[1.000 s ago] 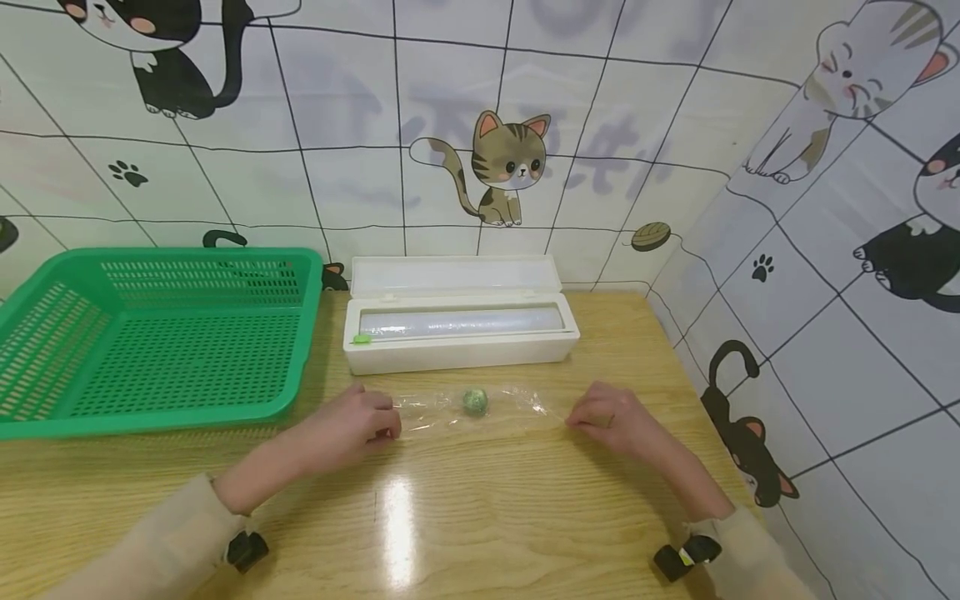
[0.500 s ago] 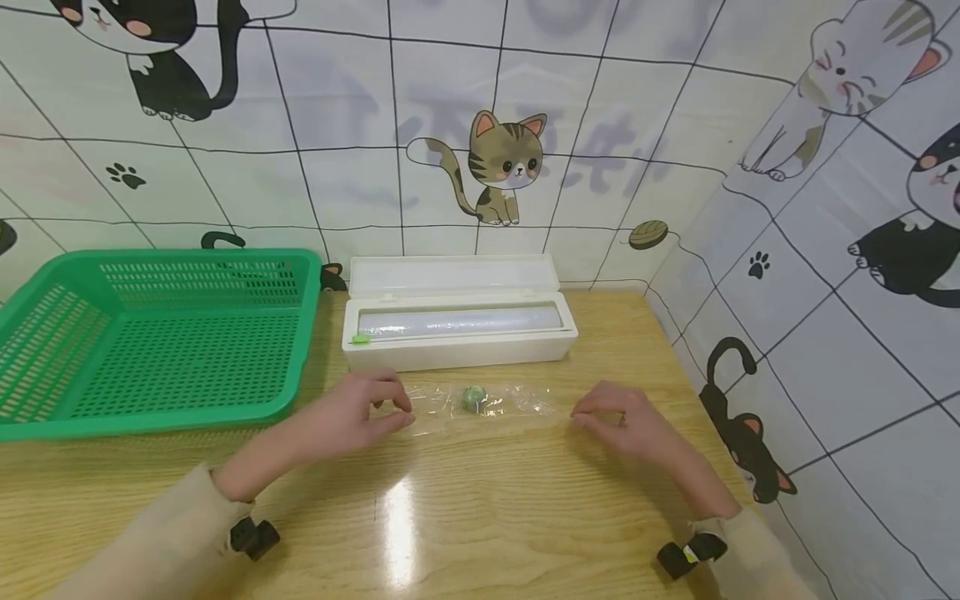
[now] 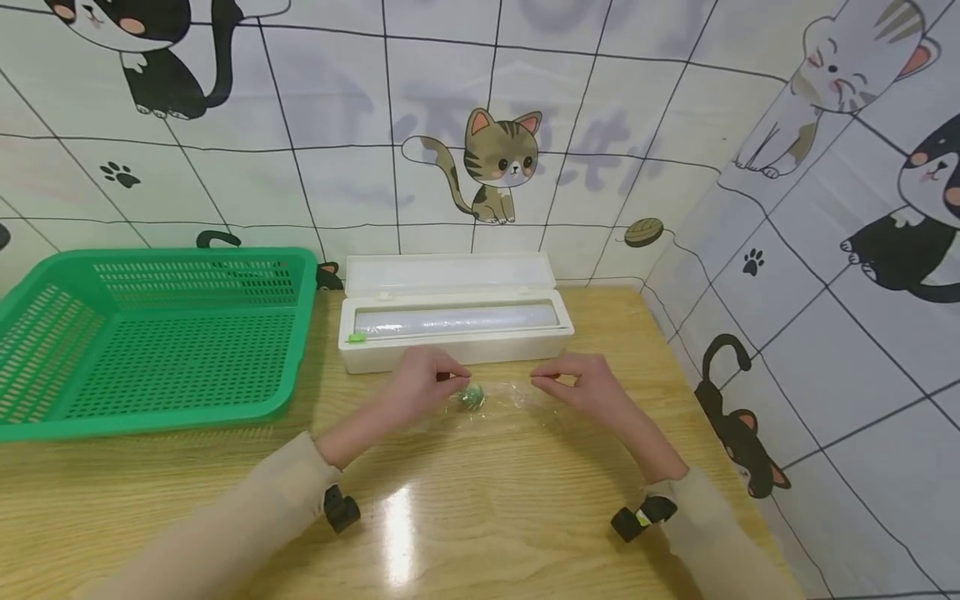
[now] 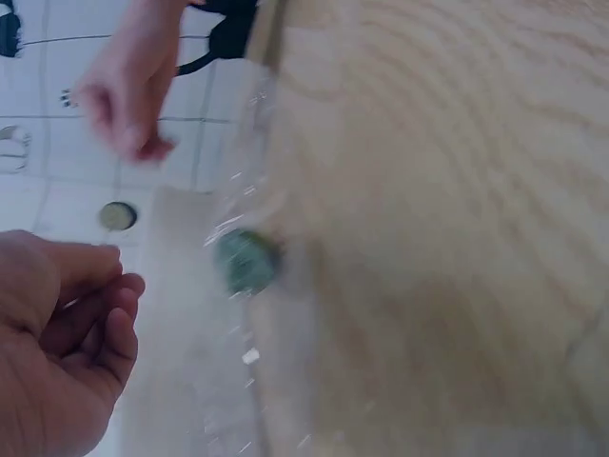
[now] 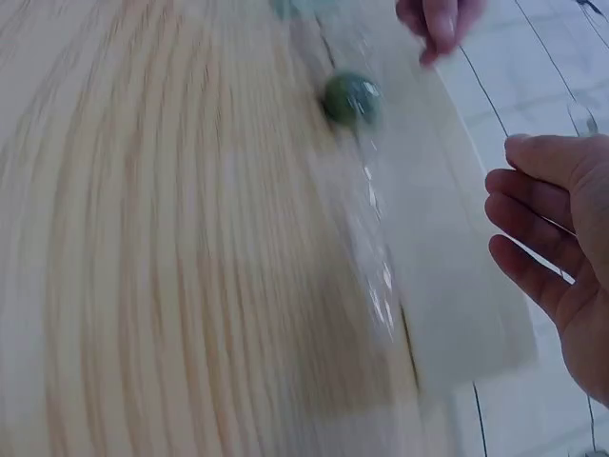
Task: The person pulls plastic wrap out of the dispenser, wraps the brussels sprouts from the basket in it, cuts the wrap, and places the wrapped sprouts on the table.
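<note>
A small green ball (image 3: 471, 397) lies on a strip of clear plastic film (image 3: 513, 398) spread over the wooden table, in front of a white cling film dispenser (image 3: 510, 346). Just above and left of the ball hovers my left hand (image 3: 423, 385); in the left wrist view its fingers are loosely bent, with nothing visible between them. On the ball's other side, over the film's right half, is my right hand (image 3: 585, 383). Its relaxed fingers (image 5: 533, 224) hold nothing in the right wrist view. Both hands appear raised off the film, which stays flat.
The dispenser's lid (image 3: 450, 275) stands up, showing a roll of film (image 3: 457, 320) inside and a green slider (image 3: 356, 337) at its left end. A green plastic basket (image 3: 180, 367) sits on the left. Cat-patterned walls (image 3: 337, 108) border the table behind and right.
My hands have left the film's two ends and moved inward toward the ball, the left moving farther. Ball and film stay in about the same place.
</note>
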Available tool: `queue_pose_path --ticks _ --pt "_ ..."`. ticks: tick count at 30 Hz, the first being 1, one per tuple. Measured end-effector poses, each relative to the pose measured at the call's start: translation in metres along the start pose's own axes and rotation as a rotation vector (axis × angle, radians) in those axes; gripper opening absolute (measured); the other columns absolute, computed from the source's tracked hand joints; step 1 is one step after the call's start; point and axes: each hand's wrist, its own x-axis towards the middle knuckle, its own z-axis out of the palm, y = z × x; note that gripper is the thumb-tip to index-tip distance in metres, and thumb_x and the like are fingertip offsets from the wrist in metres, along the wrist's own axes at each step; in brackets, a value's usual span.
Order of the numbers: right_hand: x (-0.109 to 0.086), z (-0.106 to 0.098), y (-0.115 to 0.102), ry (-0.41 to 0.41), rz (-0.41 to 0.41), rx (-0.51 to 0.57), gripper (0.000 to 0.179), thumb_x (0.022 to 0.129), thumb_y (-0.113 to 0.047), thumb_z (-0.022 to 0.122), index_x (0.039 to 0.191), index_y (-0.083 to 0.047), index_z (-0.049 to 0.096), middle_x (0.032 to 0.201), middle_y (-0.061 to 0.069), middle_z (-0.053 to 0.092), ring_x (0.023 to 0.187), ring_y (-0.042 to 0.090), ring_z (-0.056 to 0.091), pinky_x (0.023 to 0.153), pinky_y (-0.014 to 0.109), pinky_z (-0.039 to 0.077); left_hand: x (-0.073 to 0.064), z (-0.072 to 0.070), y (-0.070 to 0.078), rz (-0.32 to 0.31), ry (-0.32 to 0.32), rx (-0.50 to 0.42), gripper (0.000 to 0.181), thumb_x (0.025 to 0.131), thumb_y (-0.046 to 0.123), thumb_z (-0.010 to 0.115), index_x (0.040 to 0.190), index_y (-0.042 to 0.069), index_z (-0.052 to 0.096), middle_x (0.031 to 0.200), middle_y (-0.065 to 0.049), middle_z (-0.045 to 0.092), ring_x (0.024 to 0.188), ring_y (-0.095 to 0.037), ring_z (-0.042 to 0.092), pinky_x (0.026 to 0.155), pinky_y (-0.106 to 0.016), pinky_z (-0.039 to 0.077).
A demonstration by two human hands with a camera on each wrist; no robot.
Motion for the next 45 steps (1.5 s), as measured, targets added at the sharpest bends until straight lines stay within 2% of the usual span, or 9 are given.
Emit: queue_pose_path --ticks 6,13,15,20,24,30,36,41,45 --pt "0.021 0.039 -0.016 -0.05 -0.069 0.047 0.012 0.086 0.002 0.08 0.098 0.0 0.081 0.103 0.011 0.077 0.095 0.028 0.074 0.086 0.04 0.059 0.005 0.025 -0.01 -0.004 0.007 0.019 0.007 0.088 -0.001 0.076 0.093 -0.003 0.08 0.081 -0.007 0.074 0.065 -0.007 0.056 0.059 -0.021 0.048" --pt "0.024 0.067 -0.011 -0.079 -0.136 -0.01 0.013 0.086 -0.001 0.081 0.098 -0.004 0.082 0.105 0.009 0.077 0.098 0.025 0.074 0.087 0.034 0.059 0.0 0.033 -0.028 -0.06 0.002 0.021 0.015 0.086 0.004 0.081 0.1 -0.001 0.08 0.081 -0.004 0.071 0.065 -0.007 0.054 0.057 -0.022 0.047" --pt "0.024 0.071 -0.01 -0.066 -0.122 -0.015 0.014 0.086 -0.003 0.081 0.1 -0.005 0.082 0.104 0.009 0.077 0.097 0.025 0.075 0.086 0.035 0.059 -0.001 0.033 -0.032 -0.066 -0.008 0.006 0.017 0.085 0.003 0.081 0.102 -0.002 0.079 0.081 -0.004 0.07 0.068 -0.008 0.055 0.059 -0.023 0.049" --pt "0.025 0.076 -0.008 -0.066 0.013 0.025 0.02 0.088 -0.011 0.082 0.108 -0.009 0.081 0.107 0.004 0.077 0.099 0.022 0.074 0.087 0.033 0.059 -0.002 0.031 -0.044 -0.04 -0.058 -0.026 0.02 0.084 0.003 0.082 0.104 -0.001 0.079 0.085 -0.003 0.071 0.072 -0.01 0.059 0.063 -0.023 0.053" --pt "0.026 0.078 -0.006 -0.079 0.067 0.059 0.025 0.087 -0.013 0.083 0.111 -0.008 0.08 0.108 0.005 0.077 0.1 0.02 0.074 0.088 0.031 0.058 -0.001 0.032 -0.052 -0.021 -0.07 -0.018 0.022 0.083 0.005 0.084 0.104 0.001 0.079 0.09 -0.004 0.073 0.077 -0.009 0.06 0.066 -0.023 0.053" --pt "0.027 0.082 -0.001 -0.066 0.099 0.066 0.03 0.085 -0.009 0.084 0.113 -0.005 0.078 0.108 0.007 0.077 0.1 0.02 0.073 0.088 0.031 0.058 0.003 0.034 -0.054 0.013 -0.074 0.041 0.025 0.08 0.011 0.089 0.101 0.001 0.079 0.087 -0.003 0.071 0.073 -0.009 0.058 0.063 -0.023 0.051" --pt "0.028 0.087 0.003 -0.04 0.104 0.039 0.034 0.082 -0.01 0.087 0.115 -0.008 0.078 0.108 0.007 0.077 0.099 0.022 0.071 0.088 0.035 0.057 0.006 0.033 -0.054 0.016 -0.075 0.048 0.021 0.081 0.004 0.086 0.098 -0.002 0.077 0.086 -0.005 0.072 0.073 -0.011 0.062 0.066 -0.022 0.054" --pt "0.026 0.09 0.005 -0.015 0.113 0.032 0.035 0.081 -0.006 0.087 0.114 -0.009 0.079 0.103 0.005 0.076 0.092 0.019 0.068 0.083 0.033 0.057 0.008 0.032 -0.054 0.018 -0.098 0.051 0.022 0.08 0.004 0.087 0.097 -0.003 0.076 0.084 -0.005 0.071 0.072 -0.01 0.061 0.065 -0.021 0.054" --pt "0.025 0.091 0.006 0.007 0.078 0.026 0.034 0.082 -0.004 0.085 0.114 -0.007 0.078 0.099 0.004 0.076 0.087 0.018 0.066 0.078 0.03 0.056 0.01 0.031 -0.055 0.049 -0.107 0.057 0.019 0.079 0.003 0.086 0.095 -0.003 0.076 0.084 -0.007 0.072 0.072 -0.01 0.062 0.066 -0.02 0.054"
